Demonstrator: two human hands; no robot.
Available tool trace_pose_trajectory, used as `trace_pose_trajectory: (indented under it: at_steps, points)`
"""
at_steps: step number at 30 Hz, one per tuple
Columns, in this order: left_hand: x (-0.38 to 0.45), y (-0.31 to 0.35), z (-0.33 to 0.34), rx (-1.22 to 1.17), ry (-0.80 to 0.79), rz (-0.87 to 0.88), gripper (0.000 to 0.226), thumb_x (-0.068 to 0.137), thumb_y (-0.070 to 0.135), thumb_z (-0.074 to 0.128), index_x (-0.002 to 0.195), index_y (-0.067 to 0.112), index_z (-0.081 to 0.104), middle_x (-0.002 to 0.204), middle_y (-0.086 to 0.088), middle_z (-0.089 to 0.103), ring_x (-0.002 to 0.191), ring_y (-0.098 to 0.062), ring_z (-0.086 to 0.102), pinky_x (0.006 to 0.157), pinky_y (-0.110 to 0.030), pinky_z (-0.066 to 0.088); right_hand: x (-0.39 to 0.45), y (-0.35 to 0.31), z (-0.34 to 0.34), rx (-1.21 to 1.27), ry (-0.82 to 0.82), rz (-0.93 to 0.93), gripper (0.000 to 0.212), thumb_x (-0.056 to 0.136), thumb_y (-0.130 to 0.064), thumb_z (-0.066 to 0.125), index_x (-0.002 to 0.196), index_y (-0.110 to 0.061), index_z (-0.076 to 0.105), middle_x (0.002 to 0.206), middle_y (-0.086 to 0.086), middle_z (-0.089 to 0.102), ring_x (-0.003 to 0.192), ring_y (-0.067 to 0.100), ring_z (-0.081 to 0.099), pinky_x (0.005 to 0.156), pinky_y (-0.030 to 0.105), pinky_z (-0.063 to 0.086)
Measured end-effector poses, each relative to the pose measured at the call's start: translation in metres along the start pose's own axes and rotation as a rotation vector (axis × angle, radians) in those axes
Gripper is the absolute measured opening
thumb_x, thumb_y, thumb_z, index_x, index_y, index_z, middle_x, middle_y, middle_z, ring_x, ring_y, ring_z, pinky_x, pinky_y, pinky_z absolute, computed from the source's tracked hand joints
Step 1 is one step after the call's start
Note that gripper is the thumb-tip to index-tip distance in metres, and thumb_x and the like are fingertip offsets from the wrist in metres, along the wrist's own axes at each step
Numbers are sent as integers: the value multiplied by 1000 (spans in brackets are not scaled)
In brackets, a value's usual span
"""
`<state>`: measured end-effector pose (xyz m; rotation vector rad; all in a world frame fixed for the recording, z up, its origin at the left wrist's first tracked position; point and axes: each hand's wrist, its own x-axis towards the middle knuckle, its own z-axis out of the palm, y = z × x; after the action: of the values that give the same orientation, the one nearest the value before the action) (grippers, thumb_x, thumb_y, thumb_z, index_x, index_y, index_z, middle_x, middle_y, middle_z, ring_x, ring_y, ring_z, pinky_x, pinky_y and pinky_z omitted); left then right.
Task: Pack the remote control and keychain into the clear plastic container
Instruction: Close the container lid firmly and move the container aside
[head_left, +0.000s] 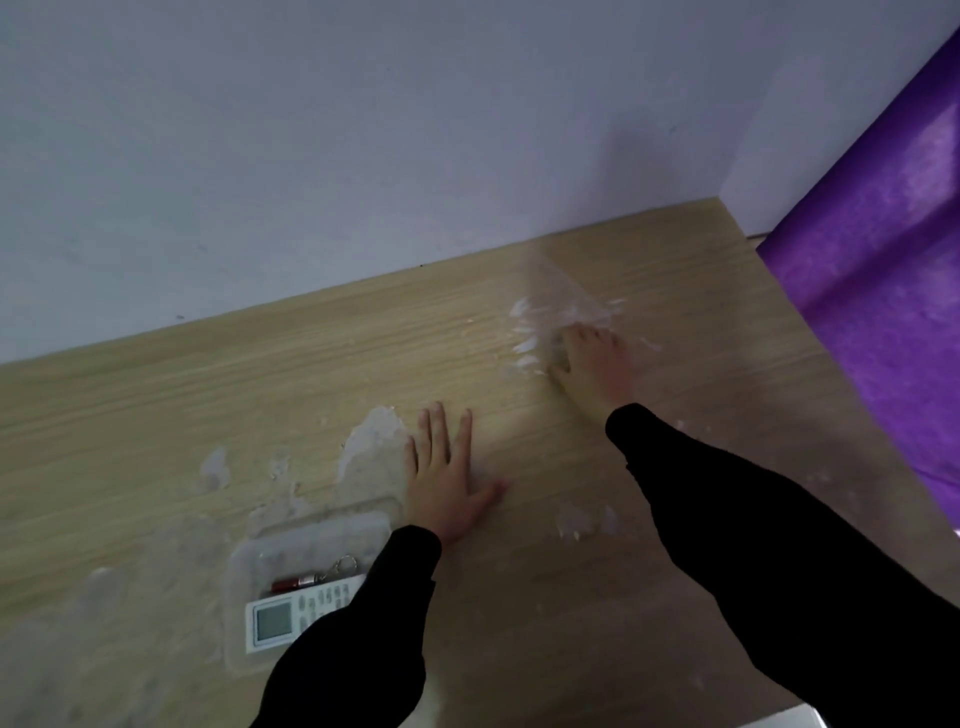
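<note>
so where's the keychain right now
In the head view the keychain lies low and left inside the clear plastic container, just behind the white remote control and beside the left sleeve.

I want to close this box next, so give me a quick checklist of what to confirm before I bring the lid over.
1. Remote control in the clear container: ok, though partly hidden by the left sleeve.
2. Keychain in the container beside the remote: ok.
3. Right hand on the clear lid-like plastic piece: ok for contact; firm grip cannot tell, the picture is blurred.
4. Left hand free: ok, flat on the table, holding nothing.
5. Remote lying fully below the rim: cannot tell.
</note>
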<state>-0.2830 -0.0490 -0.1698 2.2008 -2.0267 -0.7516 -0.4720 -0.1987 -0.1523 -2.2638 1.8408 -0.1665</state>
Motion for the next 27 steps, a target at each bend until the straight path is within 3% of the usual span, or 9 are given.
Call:
trace_pose_trajectory:
  at_steps: [3,7,10,13,16,20,22,24,27]
  points:
    - [-2,0,-1,9,13,4,95,81,69,43,148,29,-11,157,-10,-26,143,-26,-27,119,-48,-8,-16,-8,-6,-137,32,-131,42,92,-26,50,125,-2,52,124,22,61,112,35,57,101,43,39]
    - [1,2,-11,-30,-24,-5,88,85,57,49,150,26,-1,159,-12,-17,147,-28,-18,119,-48,-3,-57,-15,-23,-104,384,-224,21,86,-14,60,103,-5,68,83,13,75,75,29,71,82,39,57]
    - [-4,4,-26,-331,84,6,73,91,42,51,149,20,13,161,-14,1,149,-25,-4,120,-42,5,-87,-21,-35,46,457,-205,15,84,-5,61,98,-4,67,69,14,71,64,33,67,65,37,57]
    - [-18,0,-43,-633,232,-9,66,95,29,48,149,15,13,160,-13,10,149,-26,5,117,-33,7,-112,-30,-42,390,334,-127,20,94,-7,51,109,-6,63,85,15,75,72,32,70,60,38,57]
    - [-41,-15,-59,-799,324,-44,62,95,24,49,148,16,19,156,-10,27,140,-25,33,114,-38,30,-134,-47,-45,753,188,-172,23,100,-11,41,112,-8,60,92,2,73,74,13,71,67,30,55]
    - [-83,-49,-73,-835,534,-98,43,92,15,56,133,14,44,112,-8,59,82,-12,61,68,-5,45,-156,-81,-42,993,69,-182,25,101,-15,37,106,-11,61,81,1,70,63,12,68,60,20,52]
    - [-108,-72,-76,-811,602,-135,27,89,16,59,116,15,56,90,-7,63,70,-18,62,58,-8,45,-165,-102,-37,1066,26,-127,24,101,-19,37,102,-14,61,75,1,69,56,15,66,53,26,51]
    - [-128,-93,-76,-758,627,-171,6,88,18,60,95,18,62,72,-8,65,68,-28,64,61,-24,47,-168,-119,-31,1126,1,-10,20,100,-21,42,99,-16,61,69,3,67,47,12,60,41,24,46]
    - [-155,-120,-73,-718,652,-253,5,87,18,62,82,15,61,64,-4,60,63,-26,60,60,-29,42,-170,-148,-18,1216,-39,268,8,95,-19,54,96,-12,58,73,9,64,43,7,56,36,17,42]
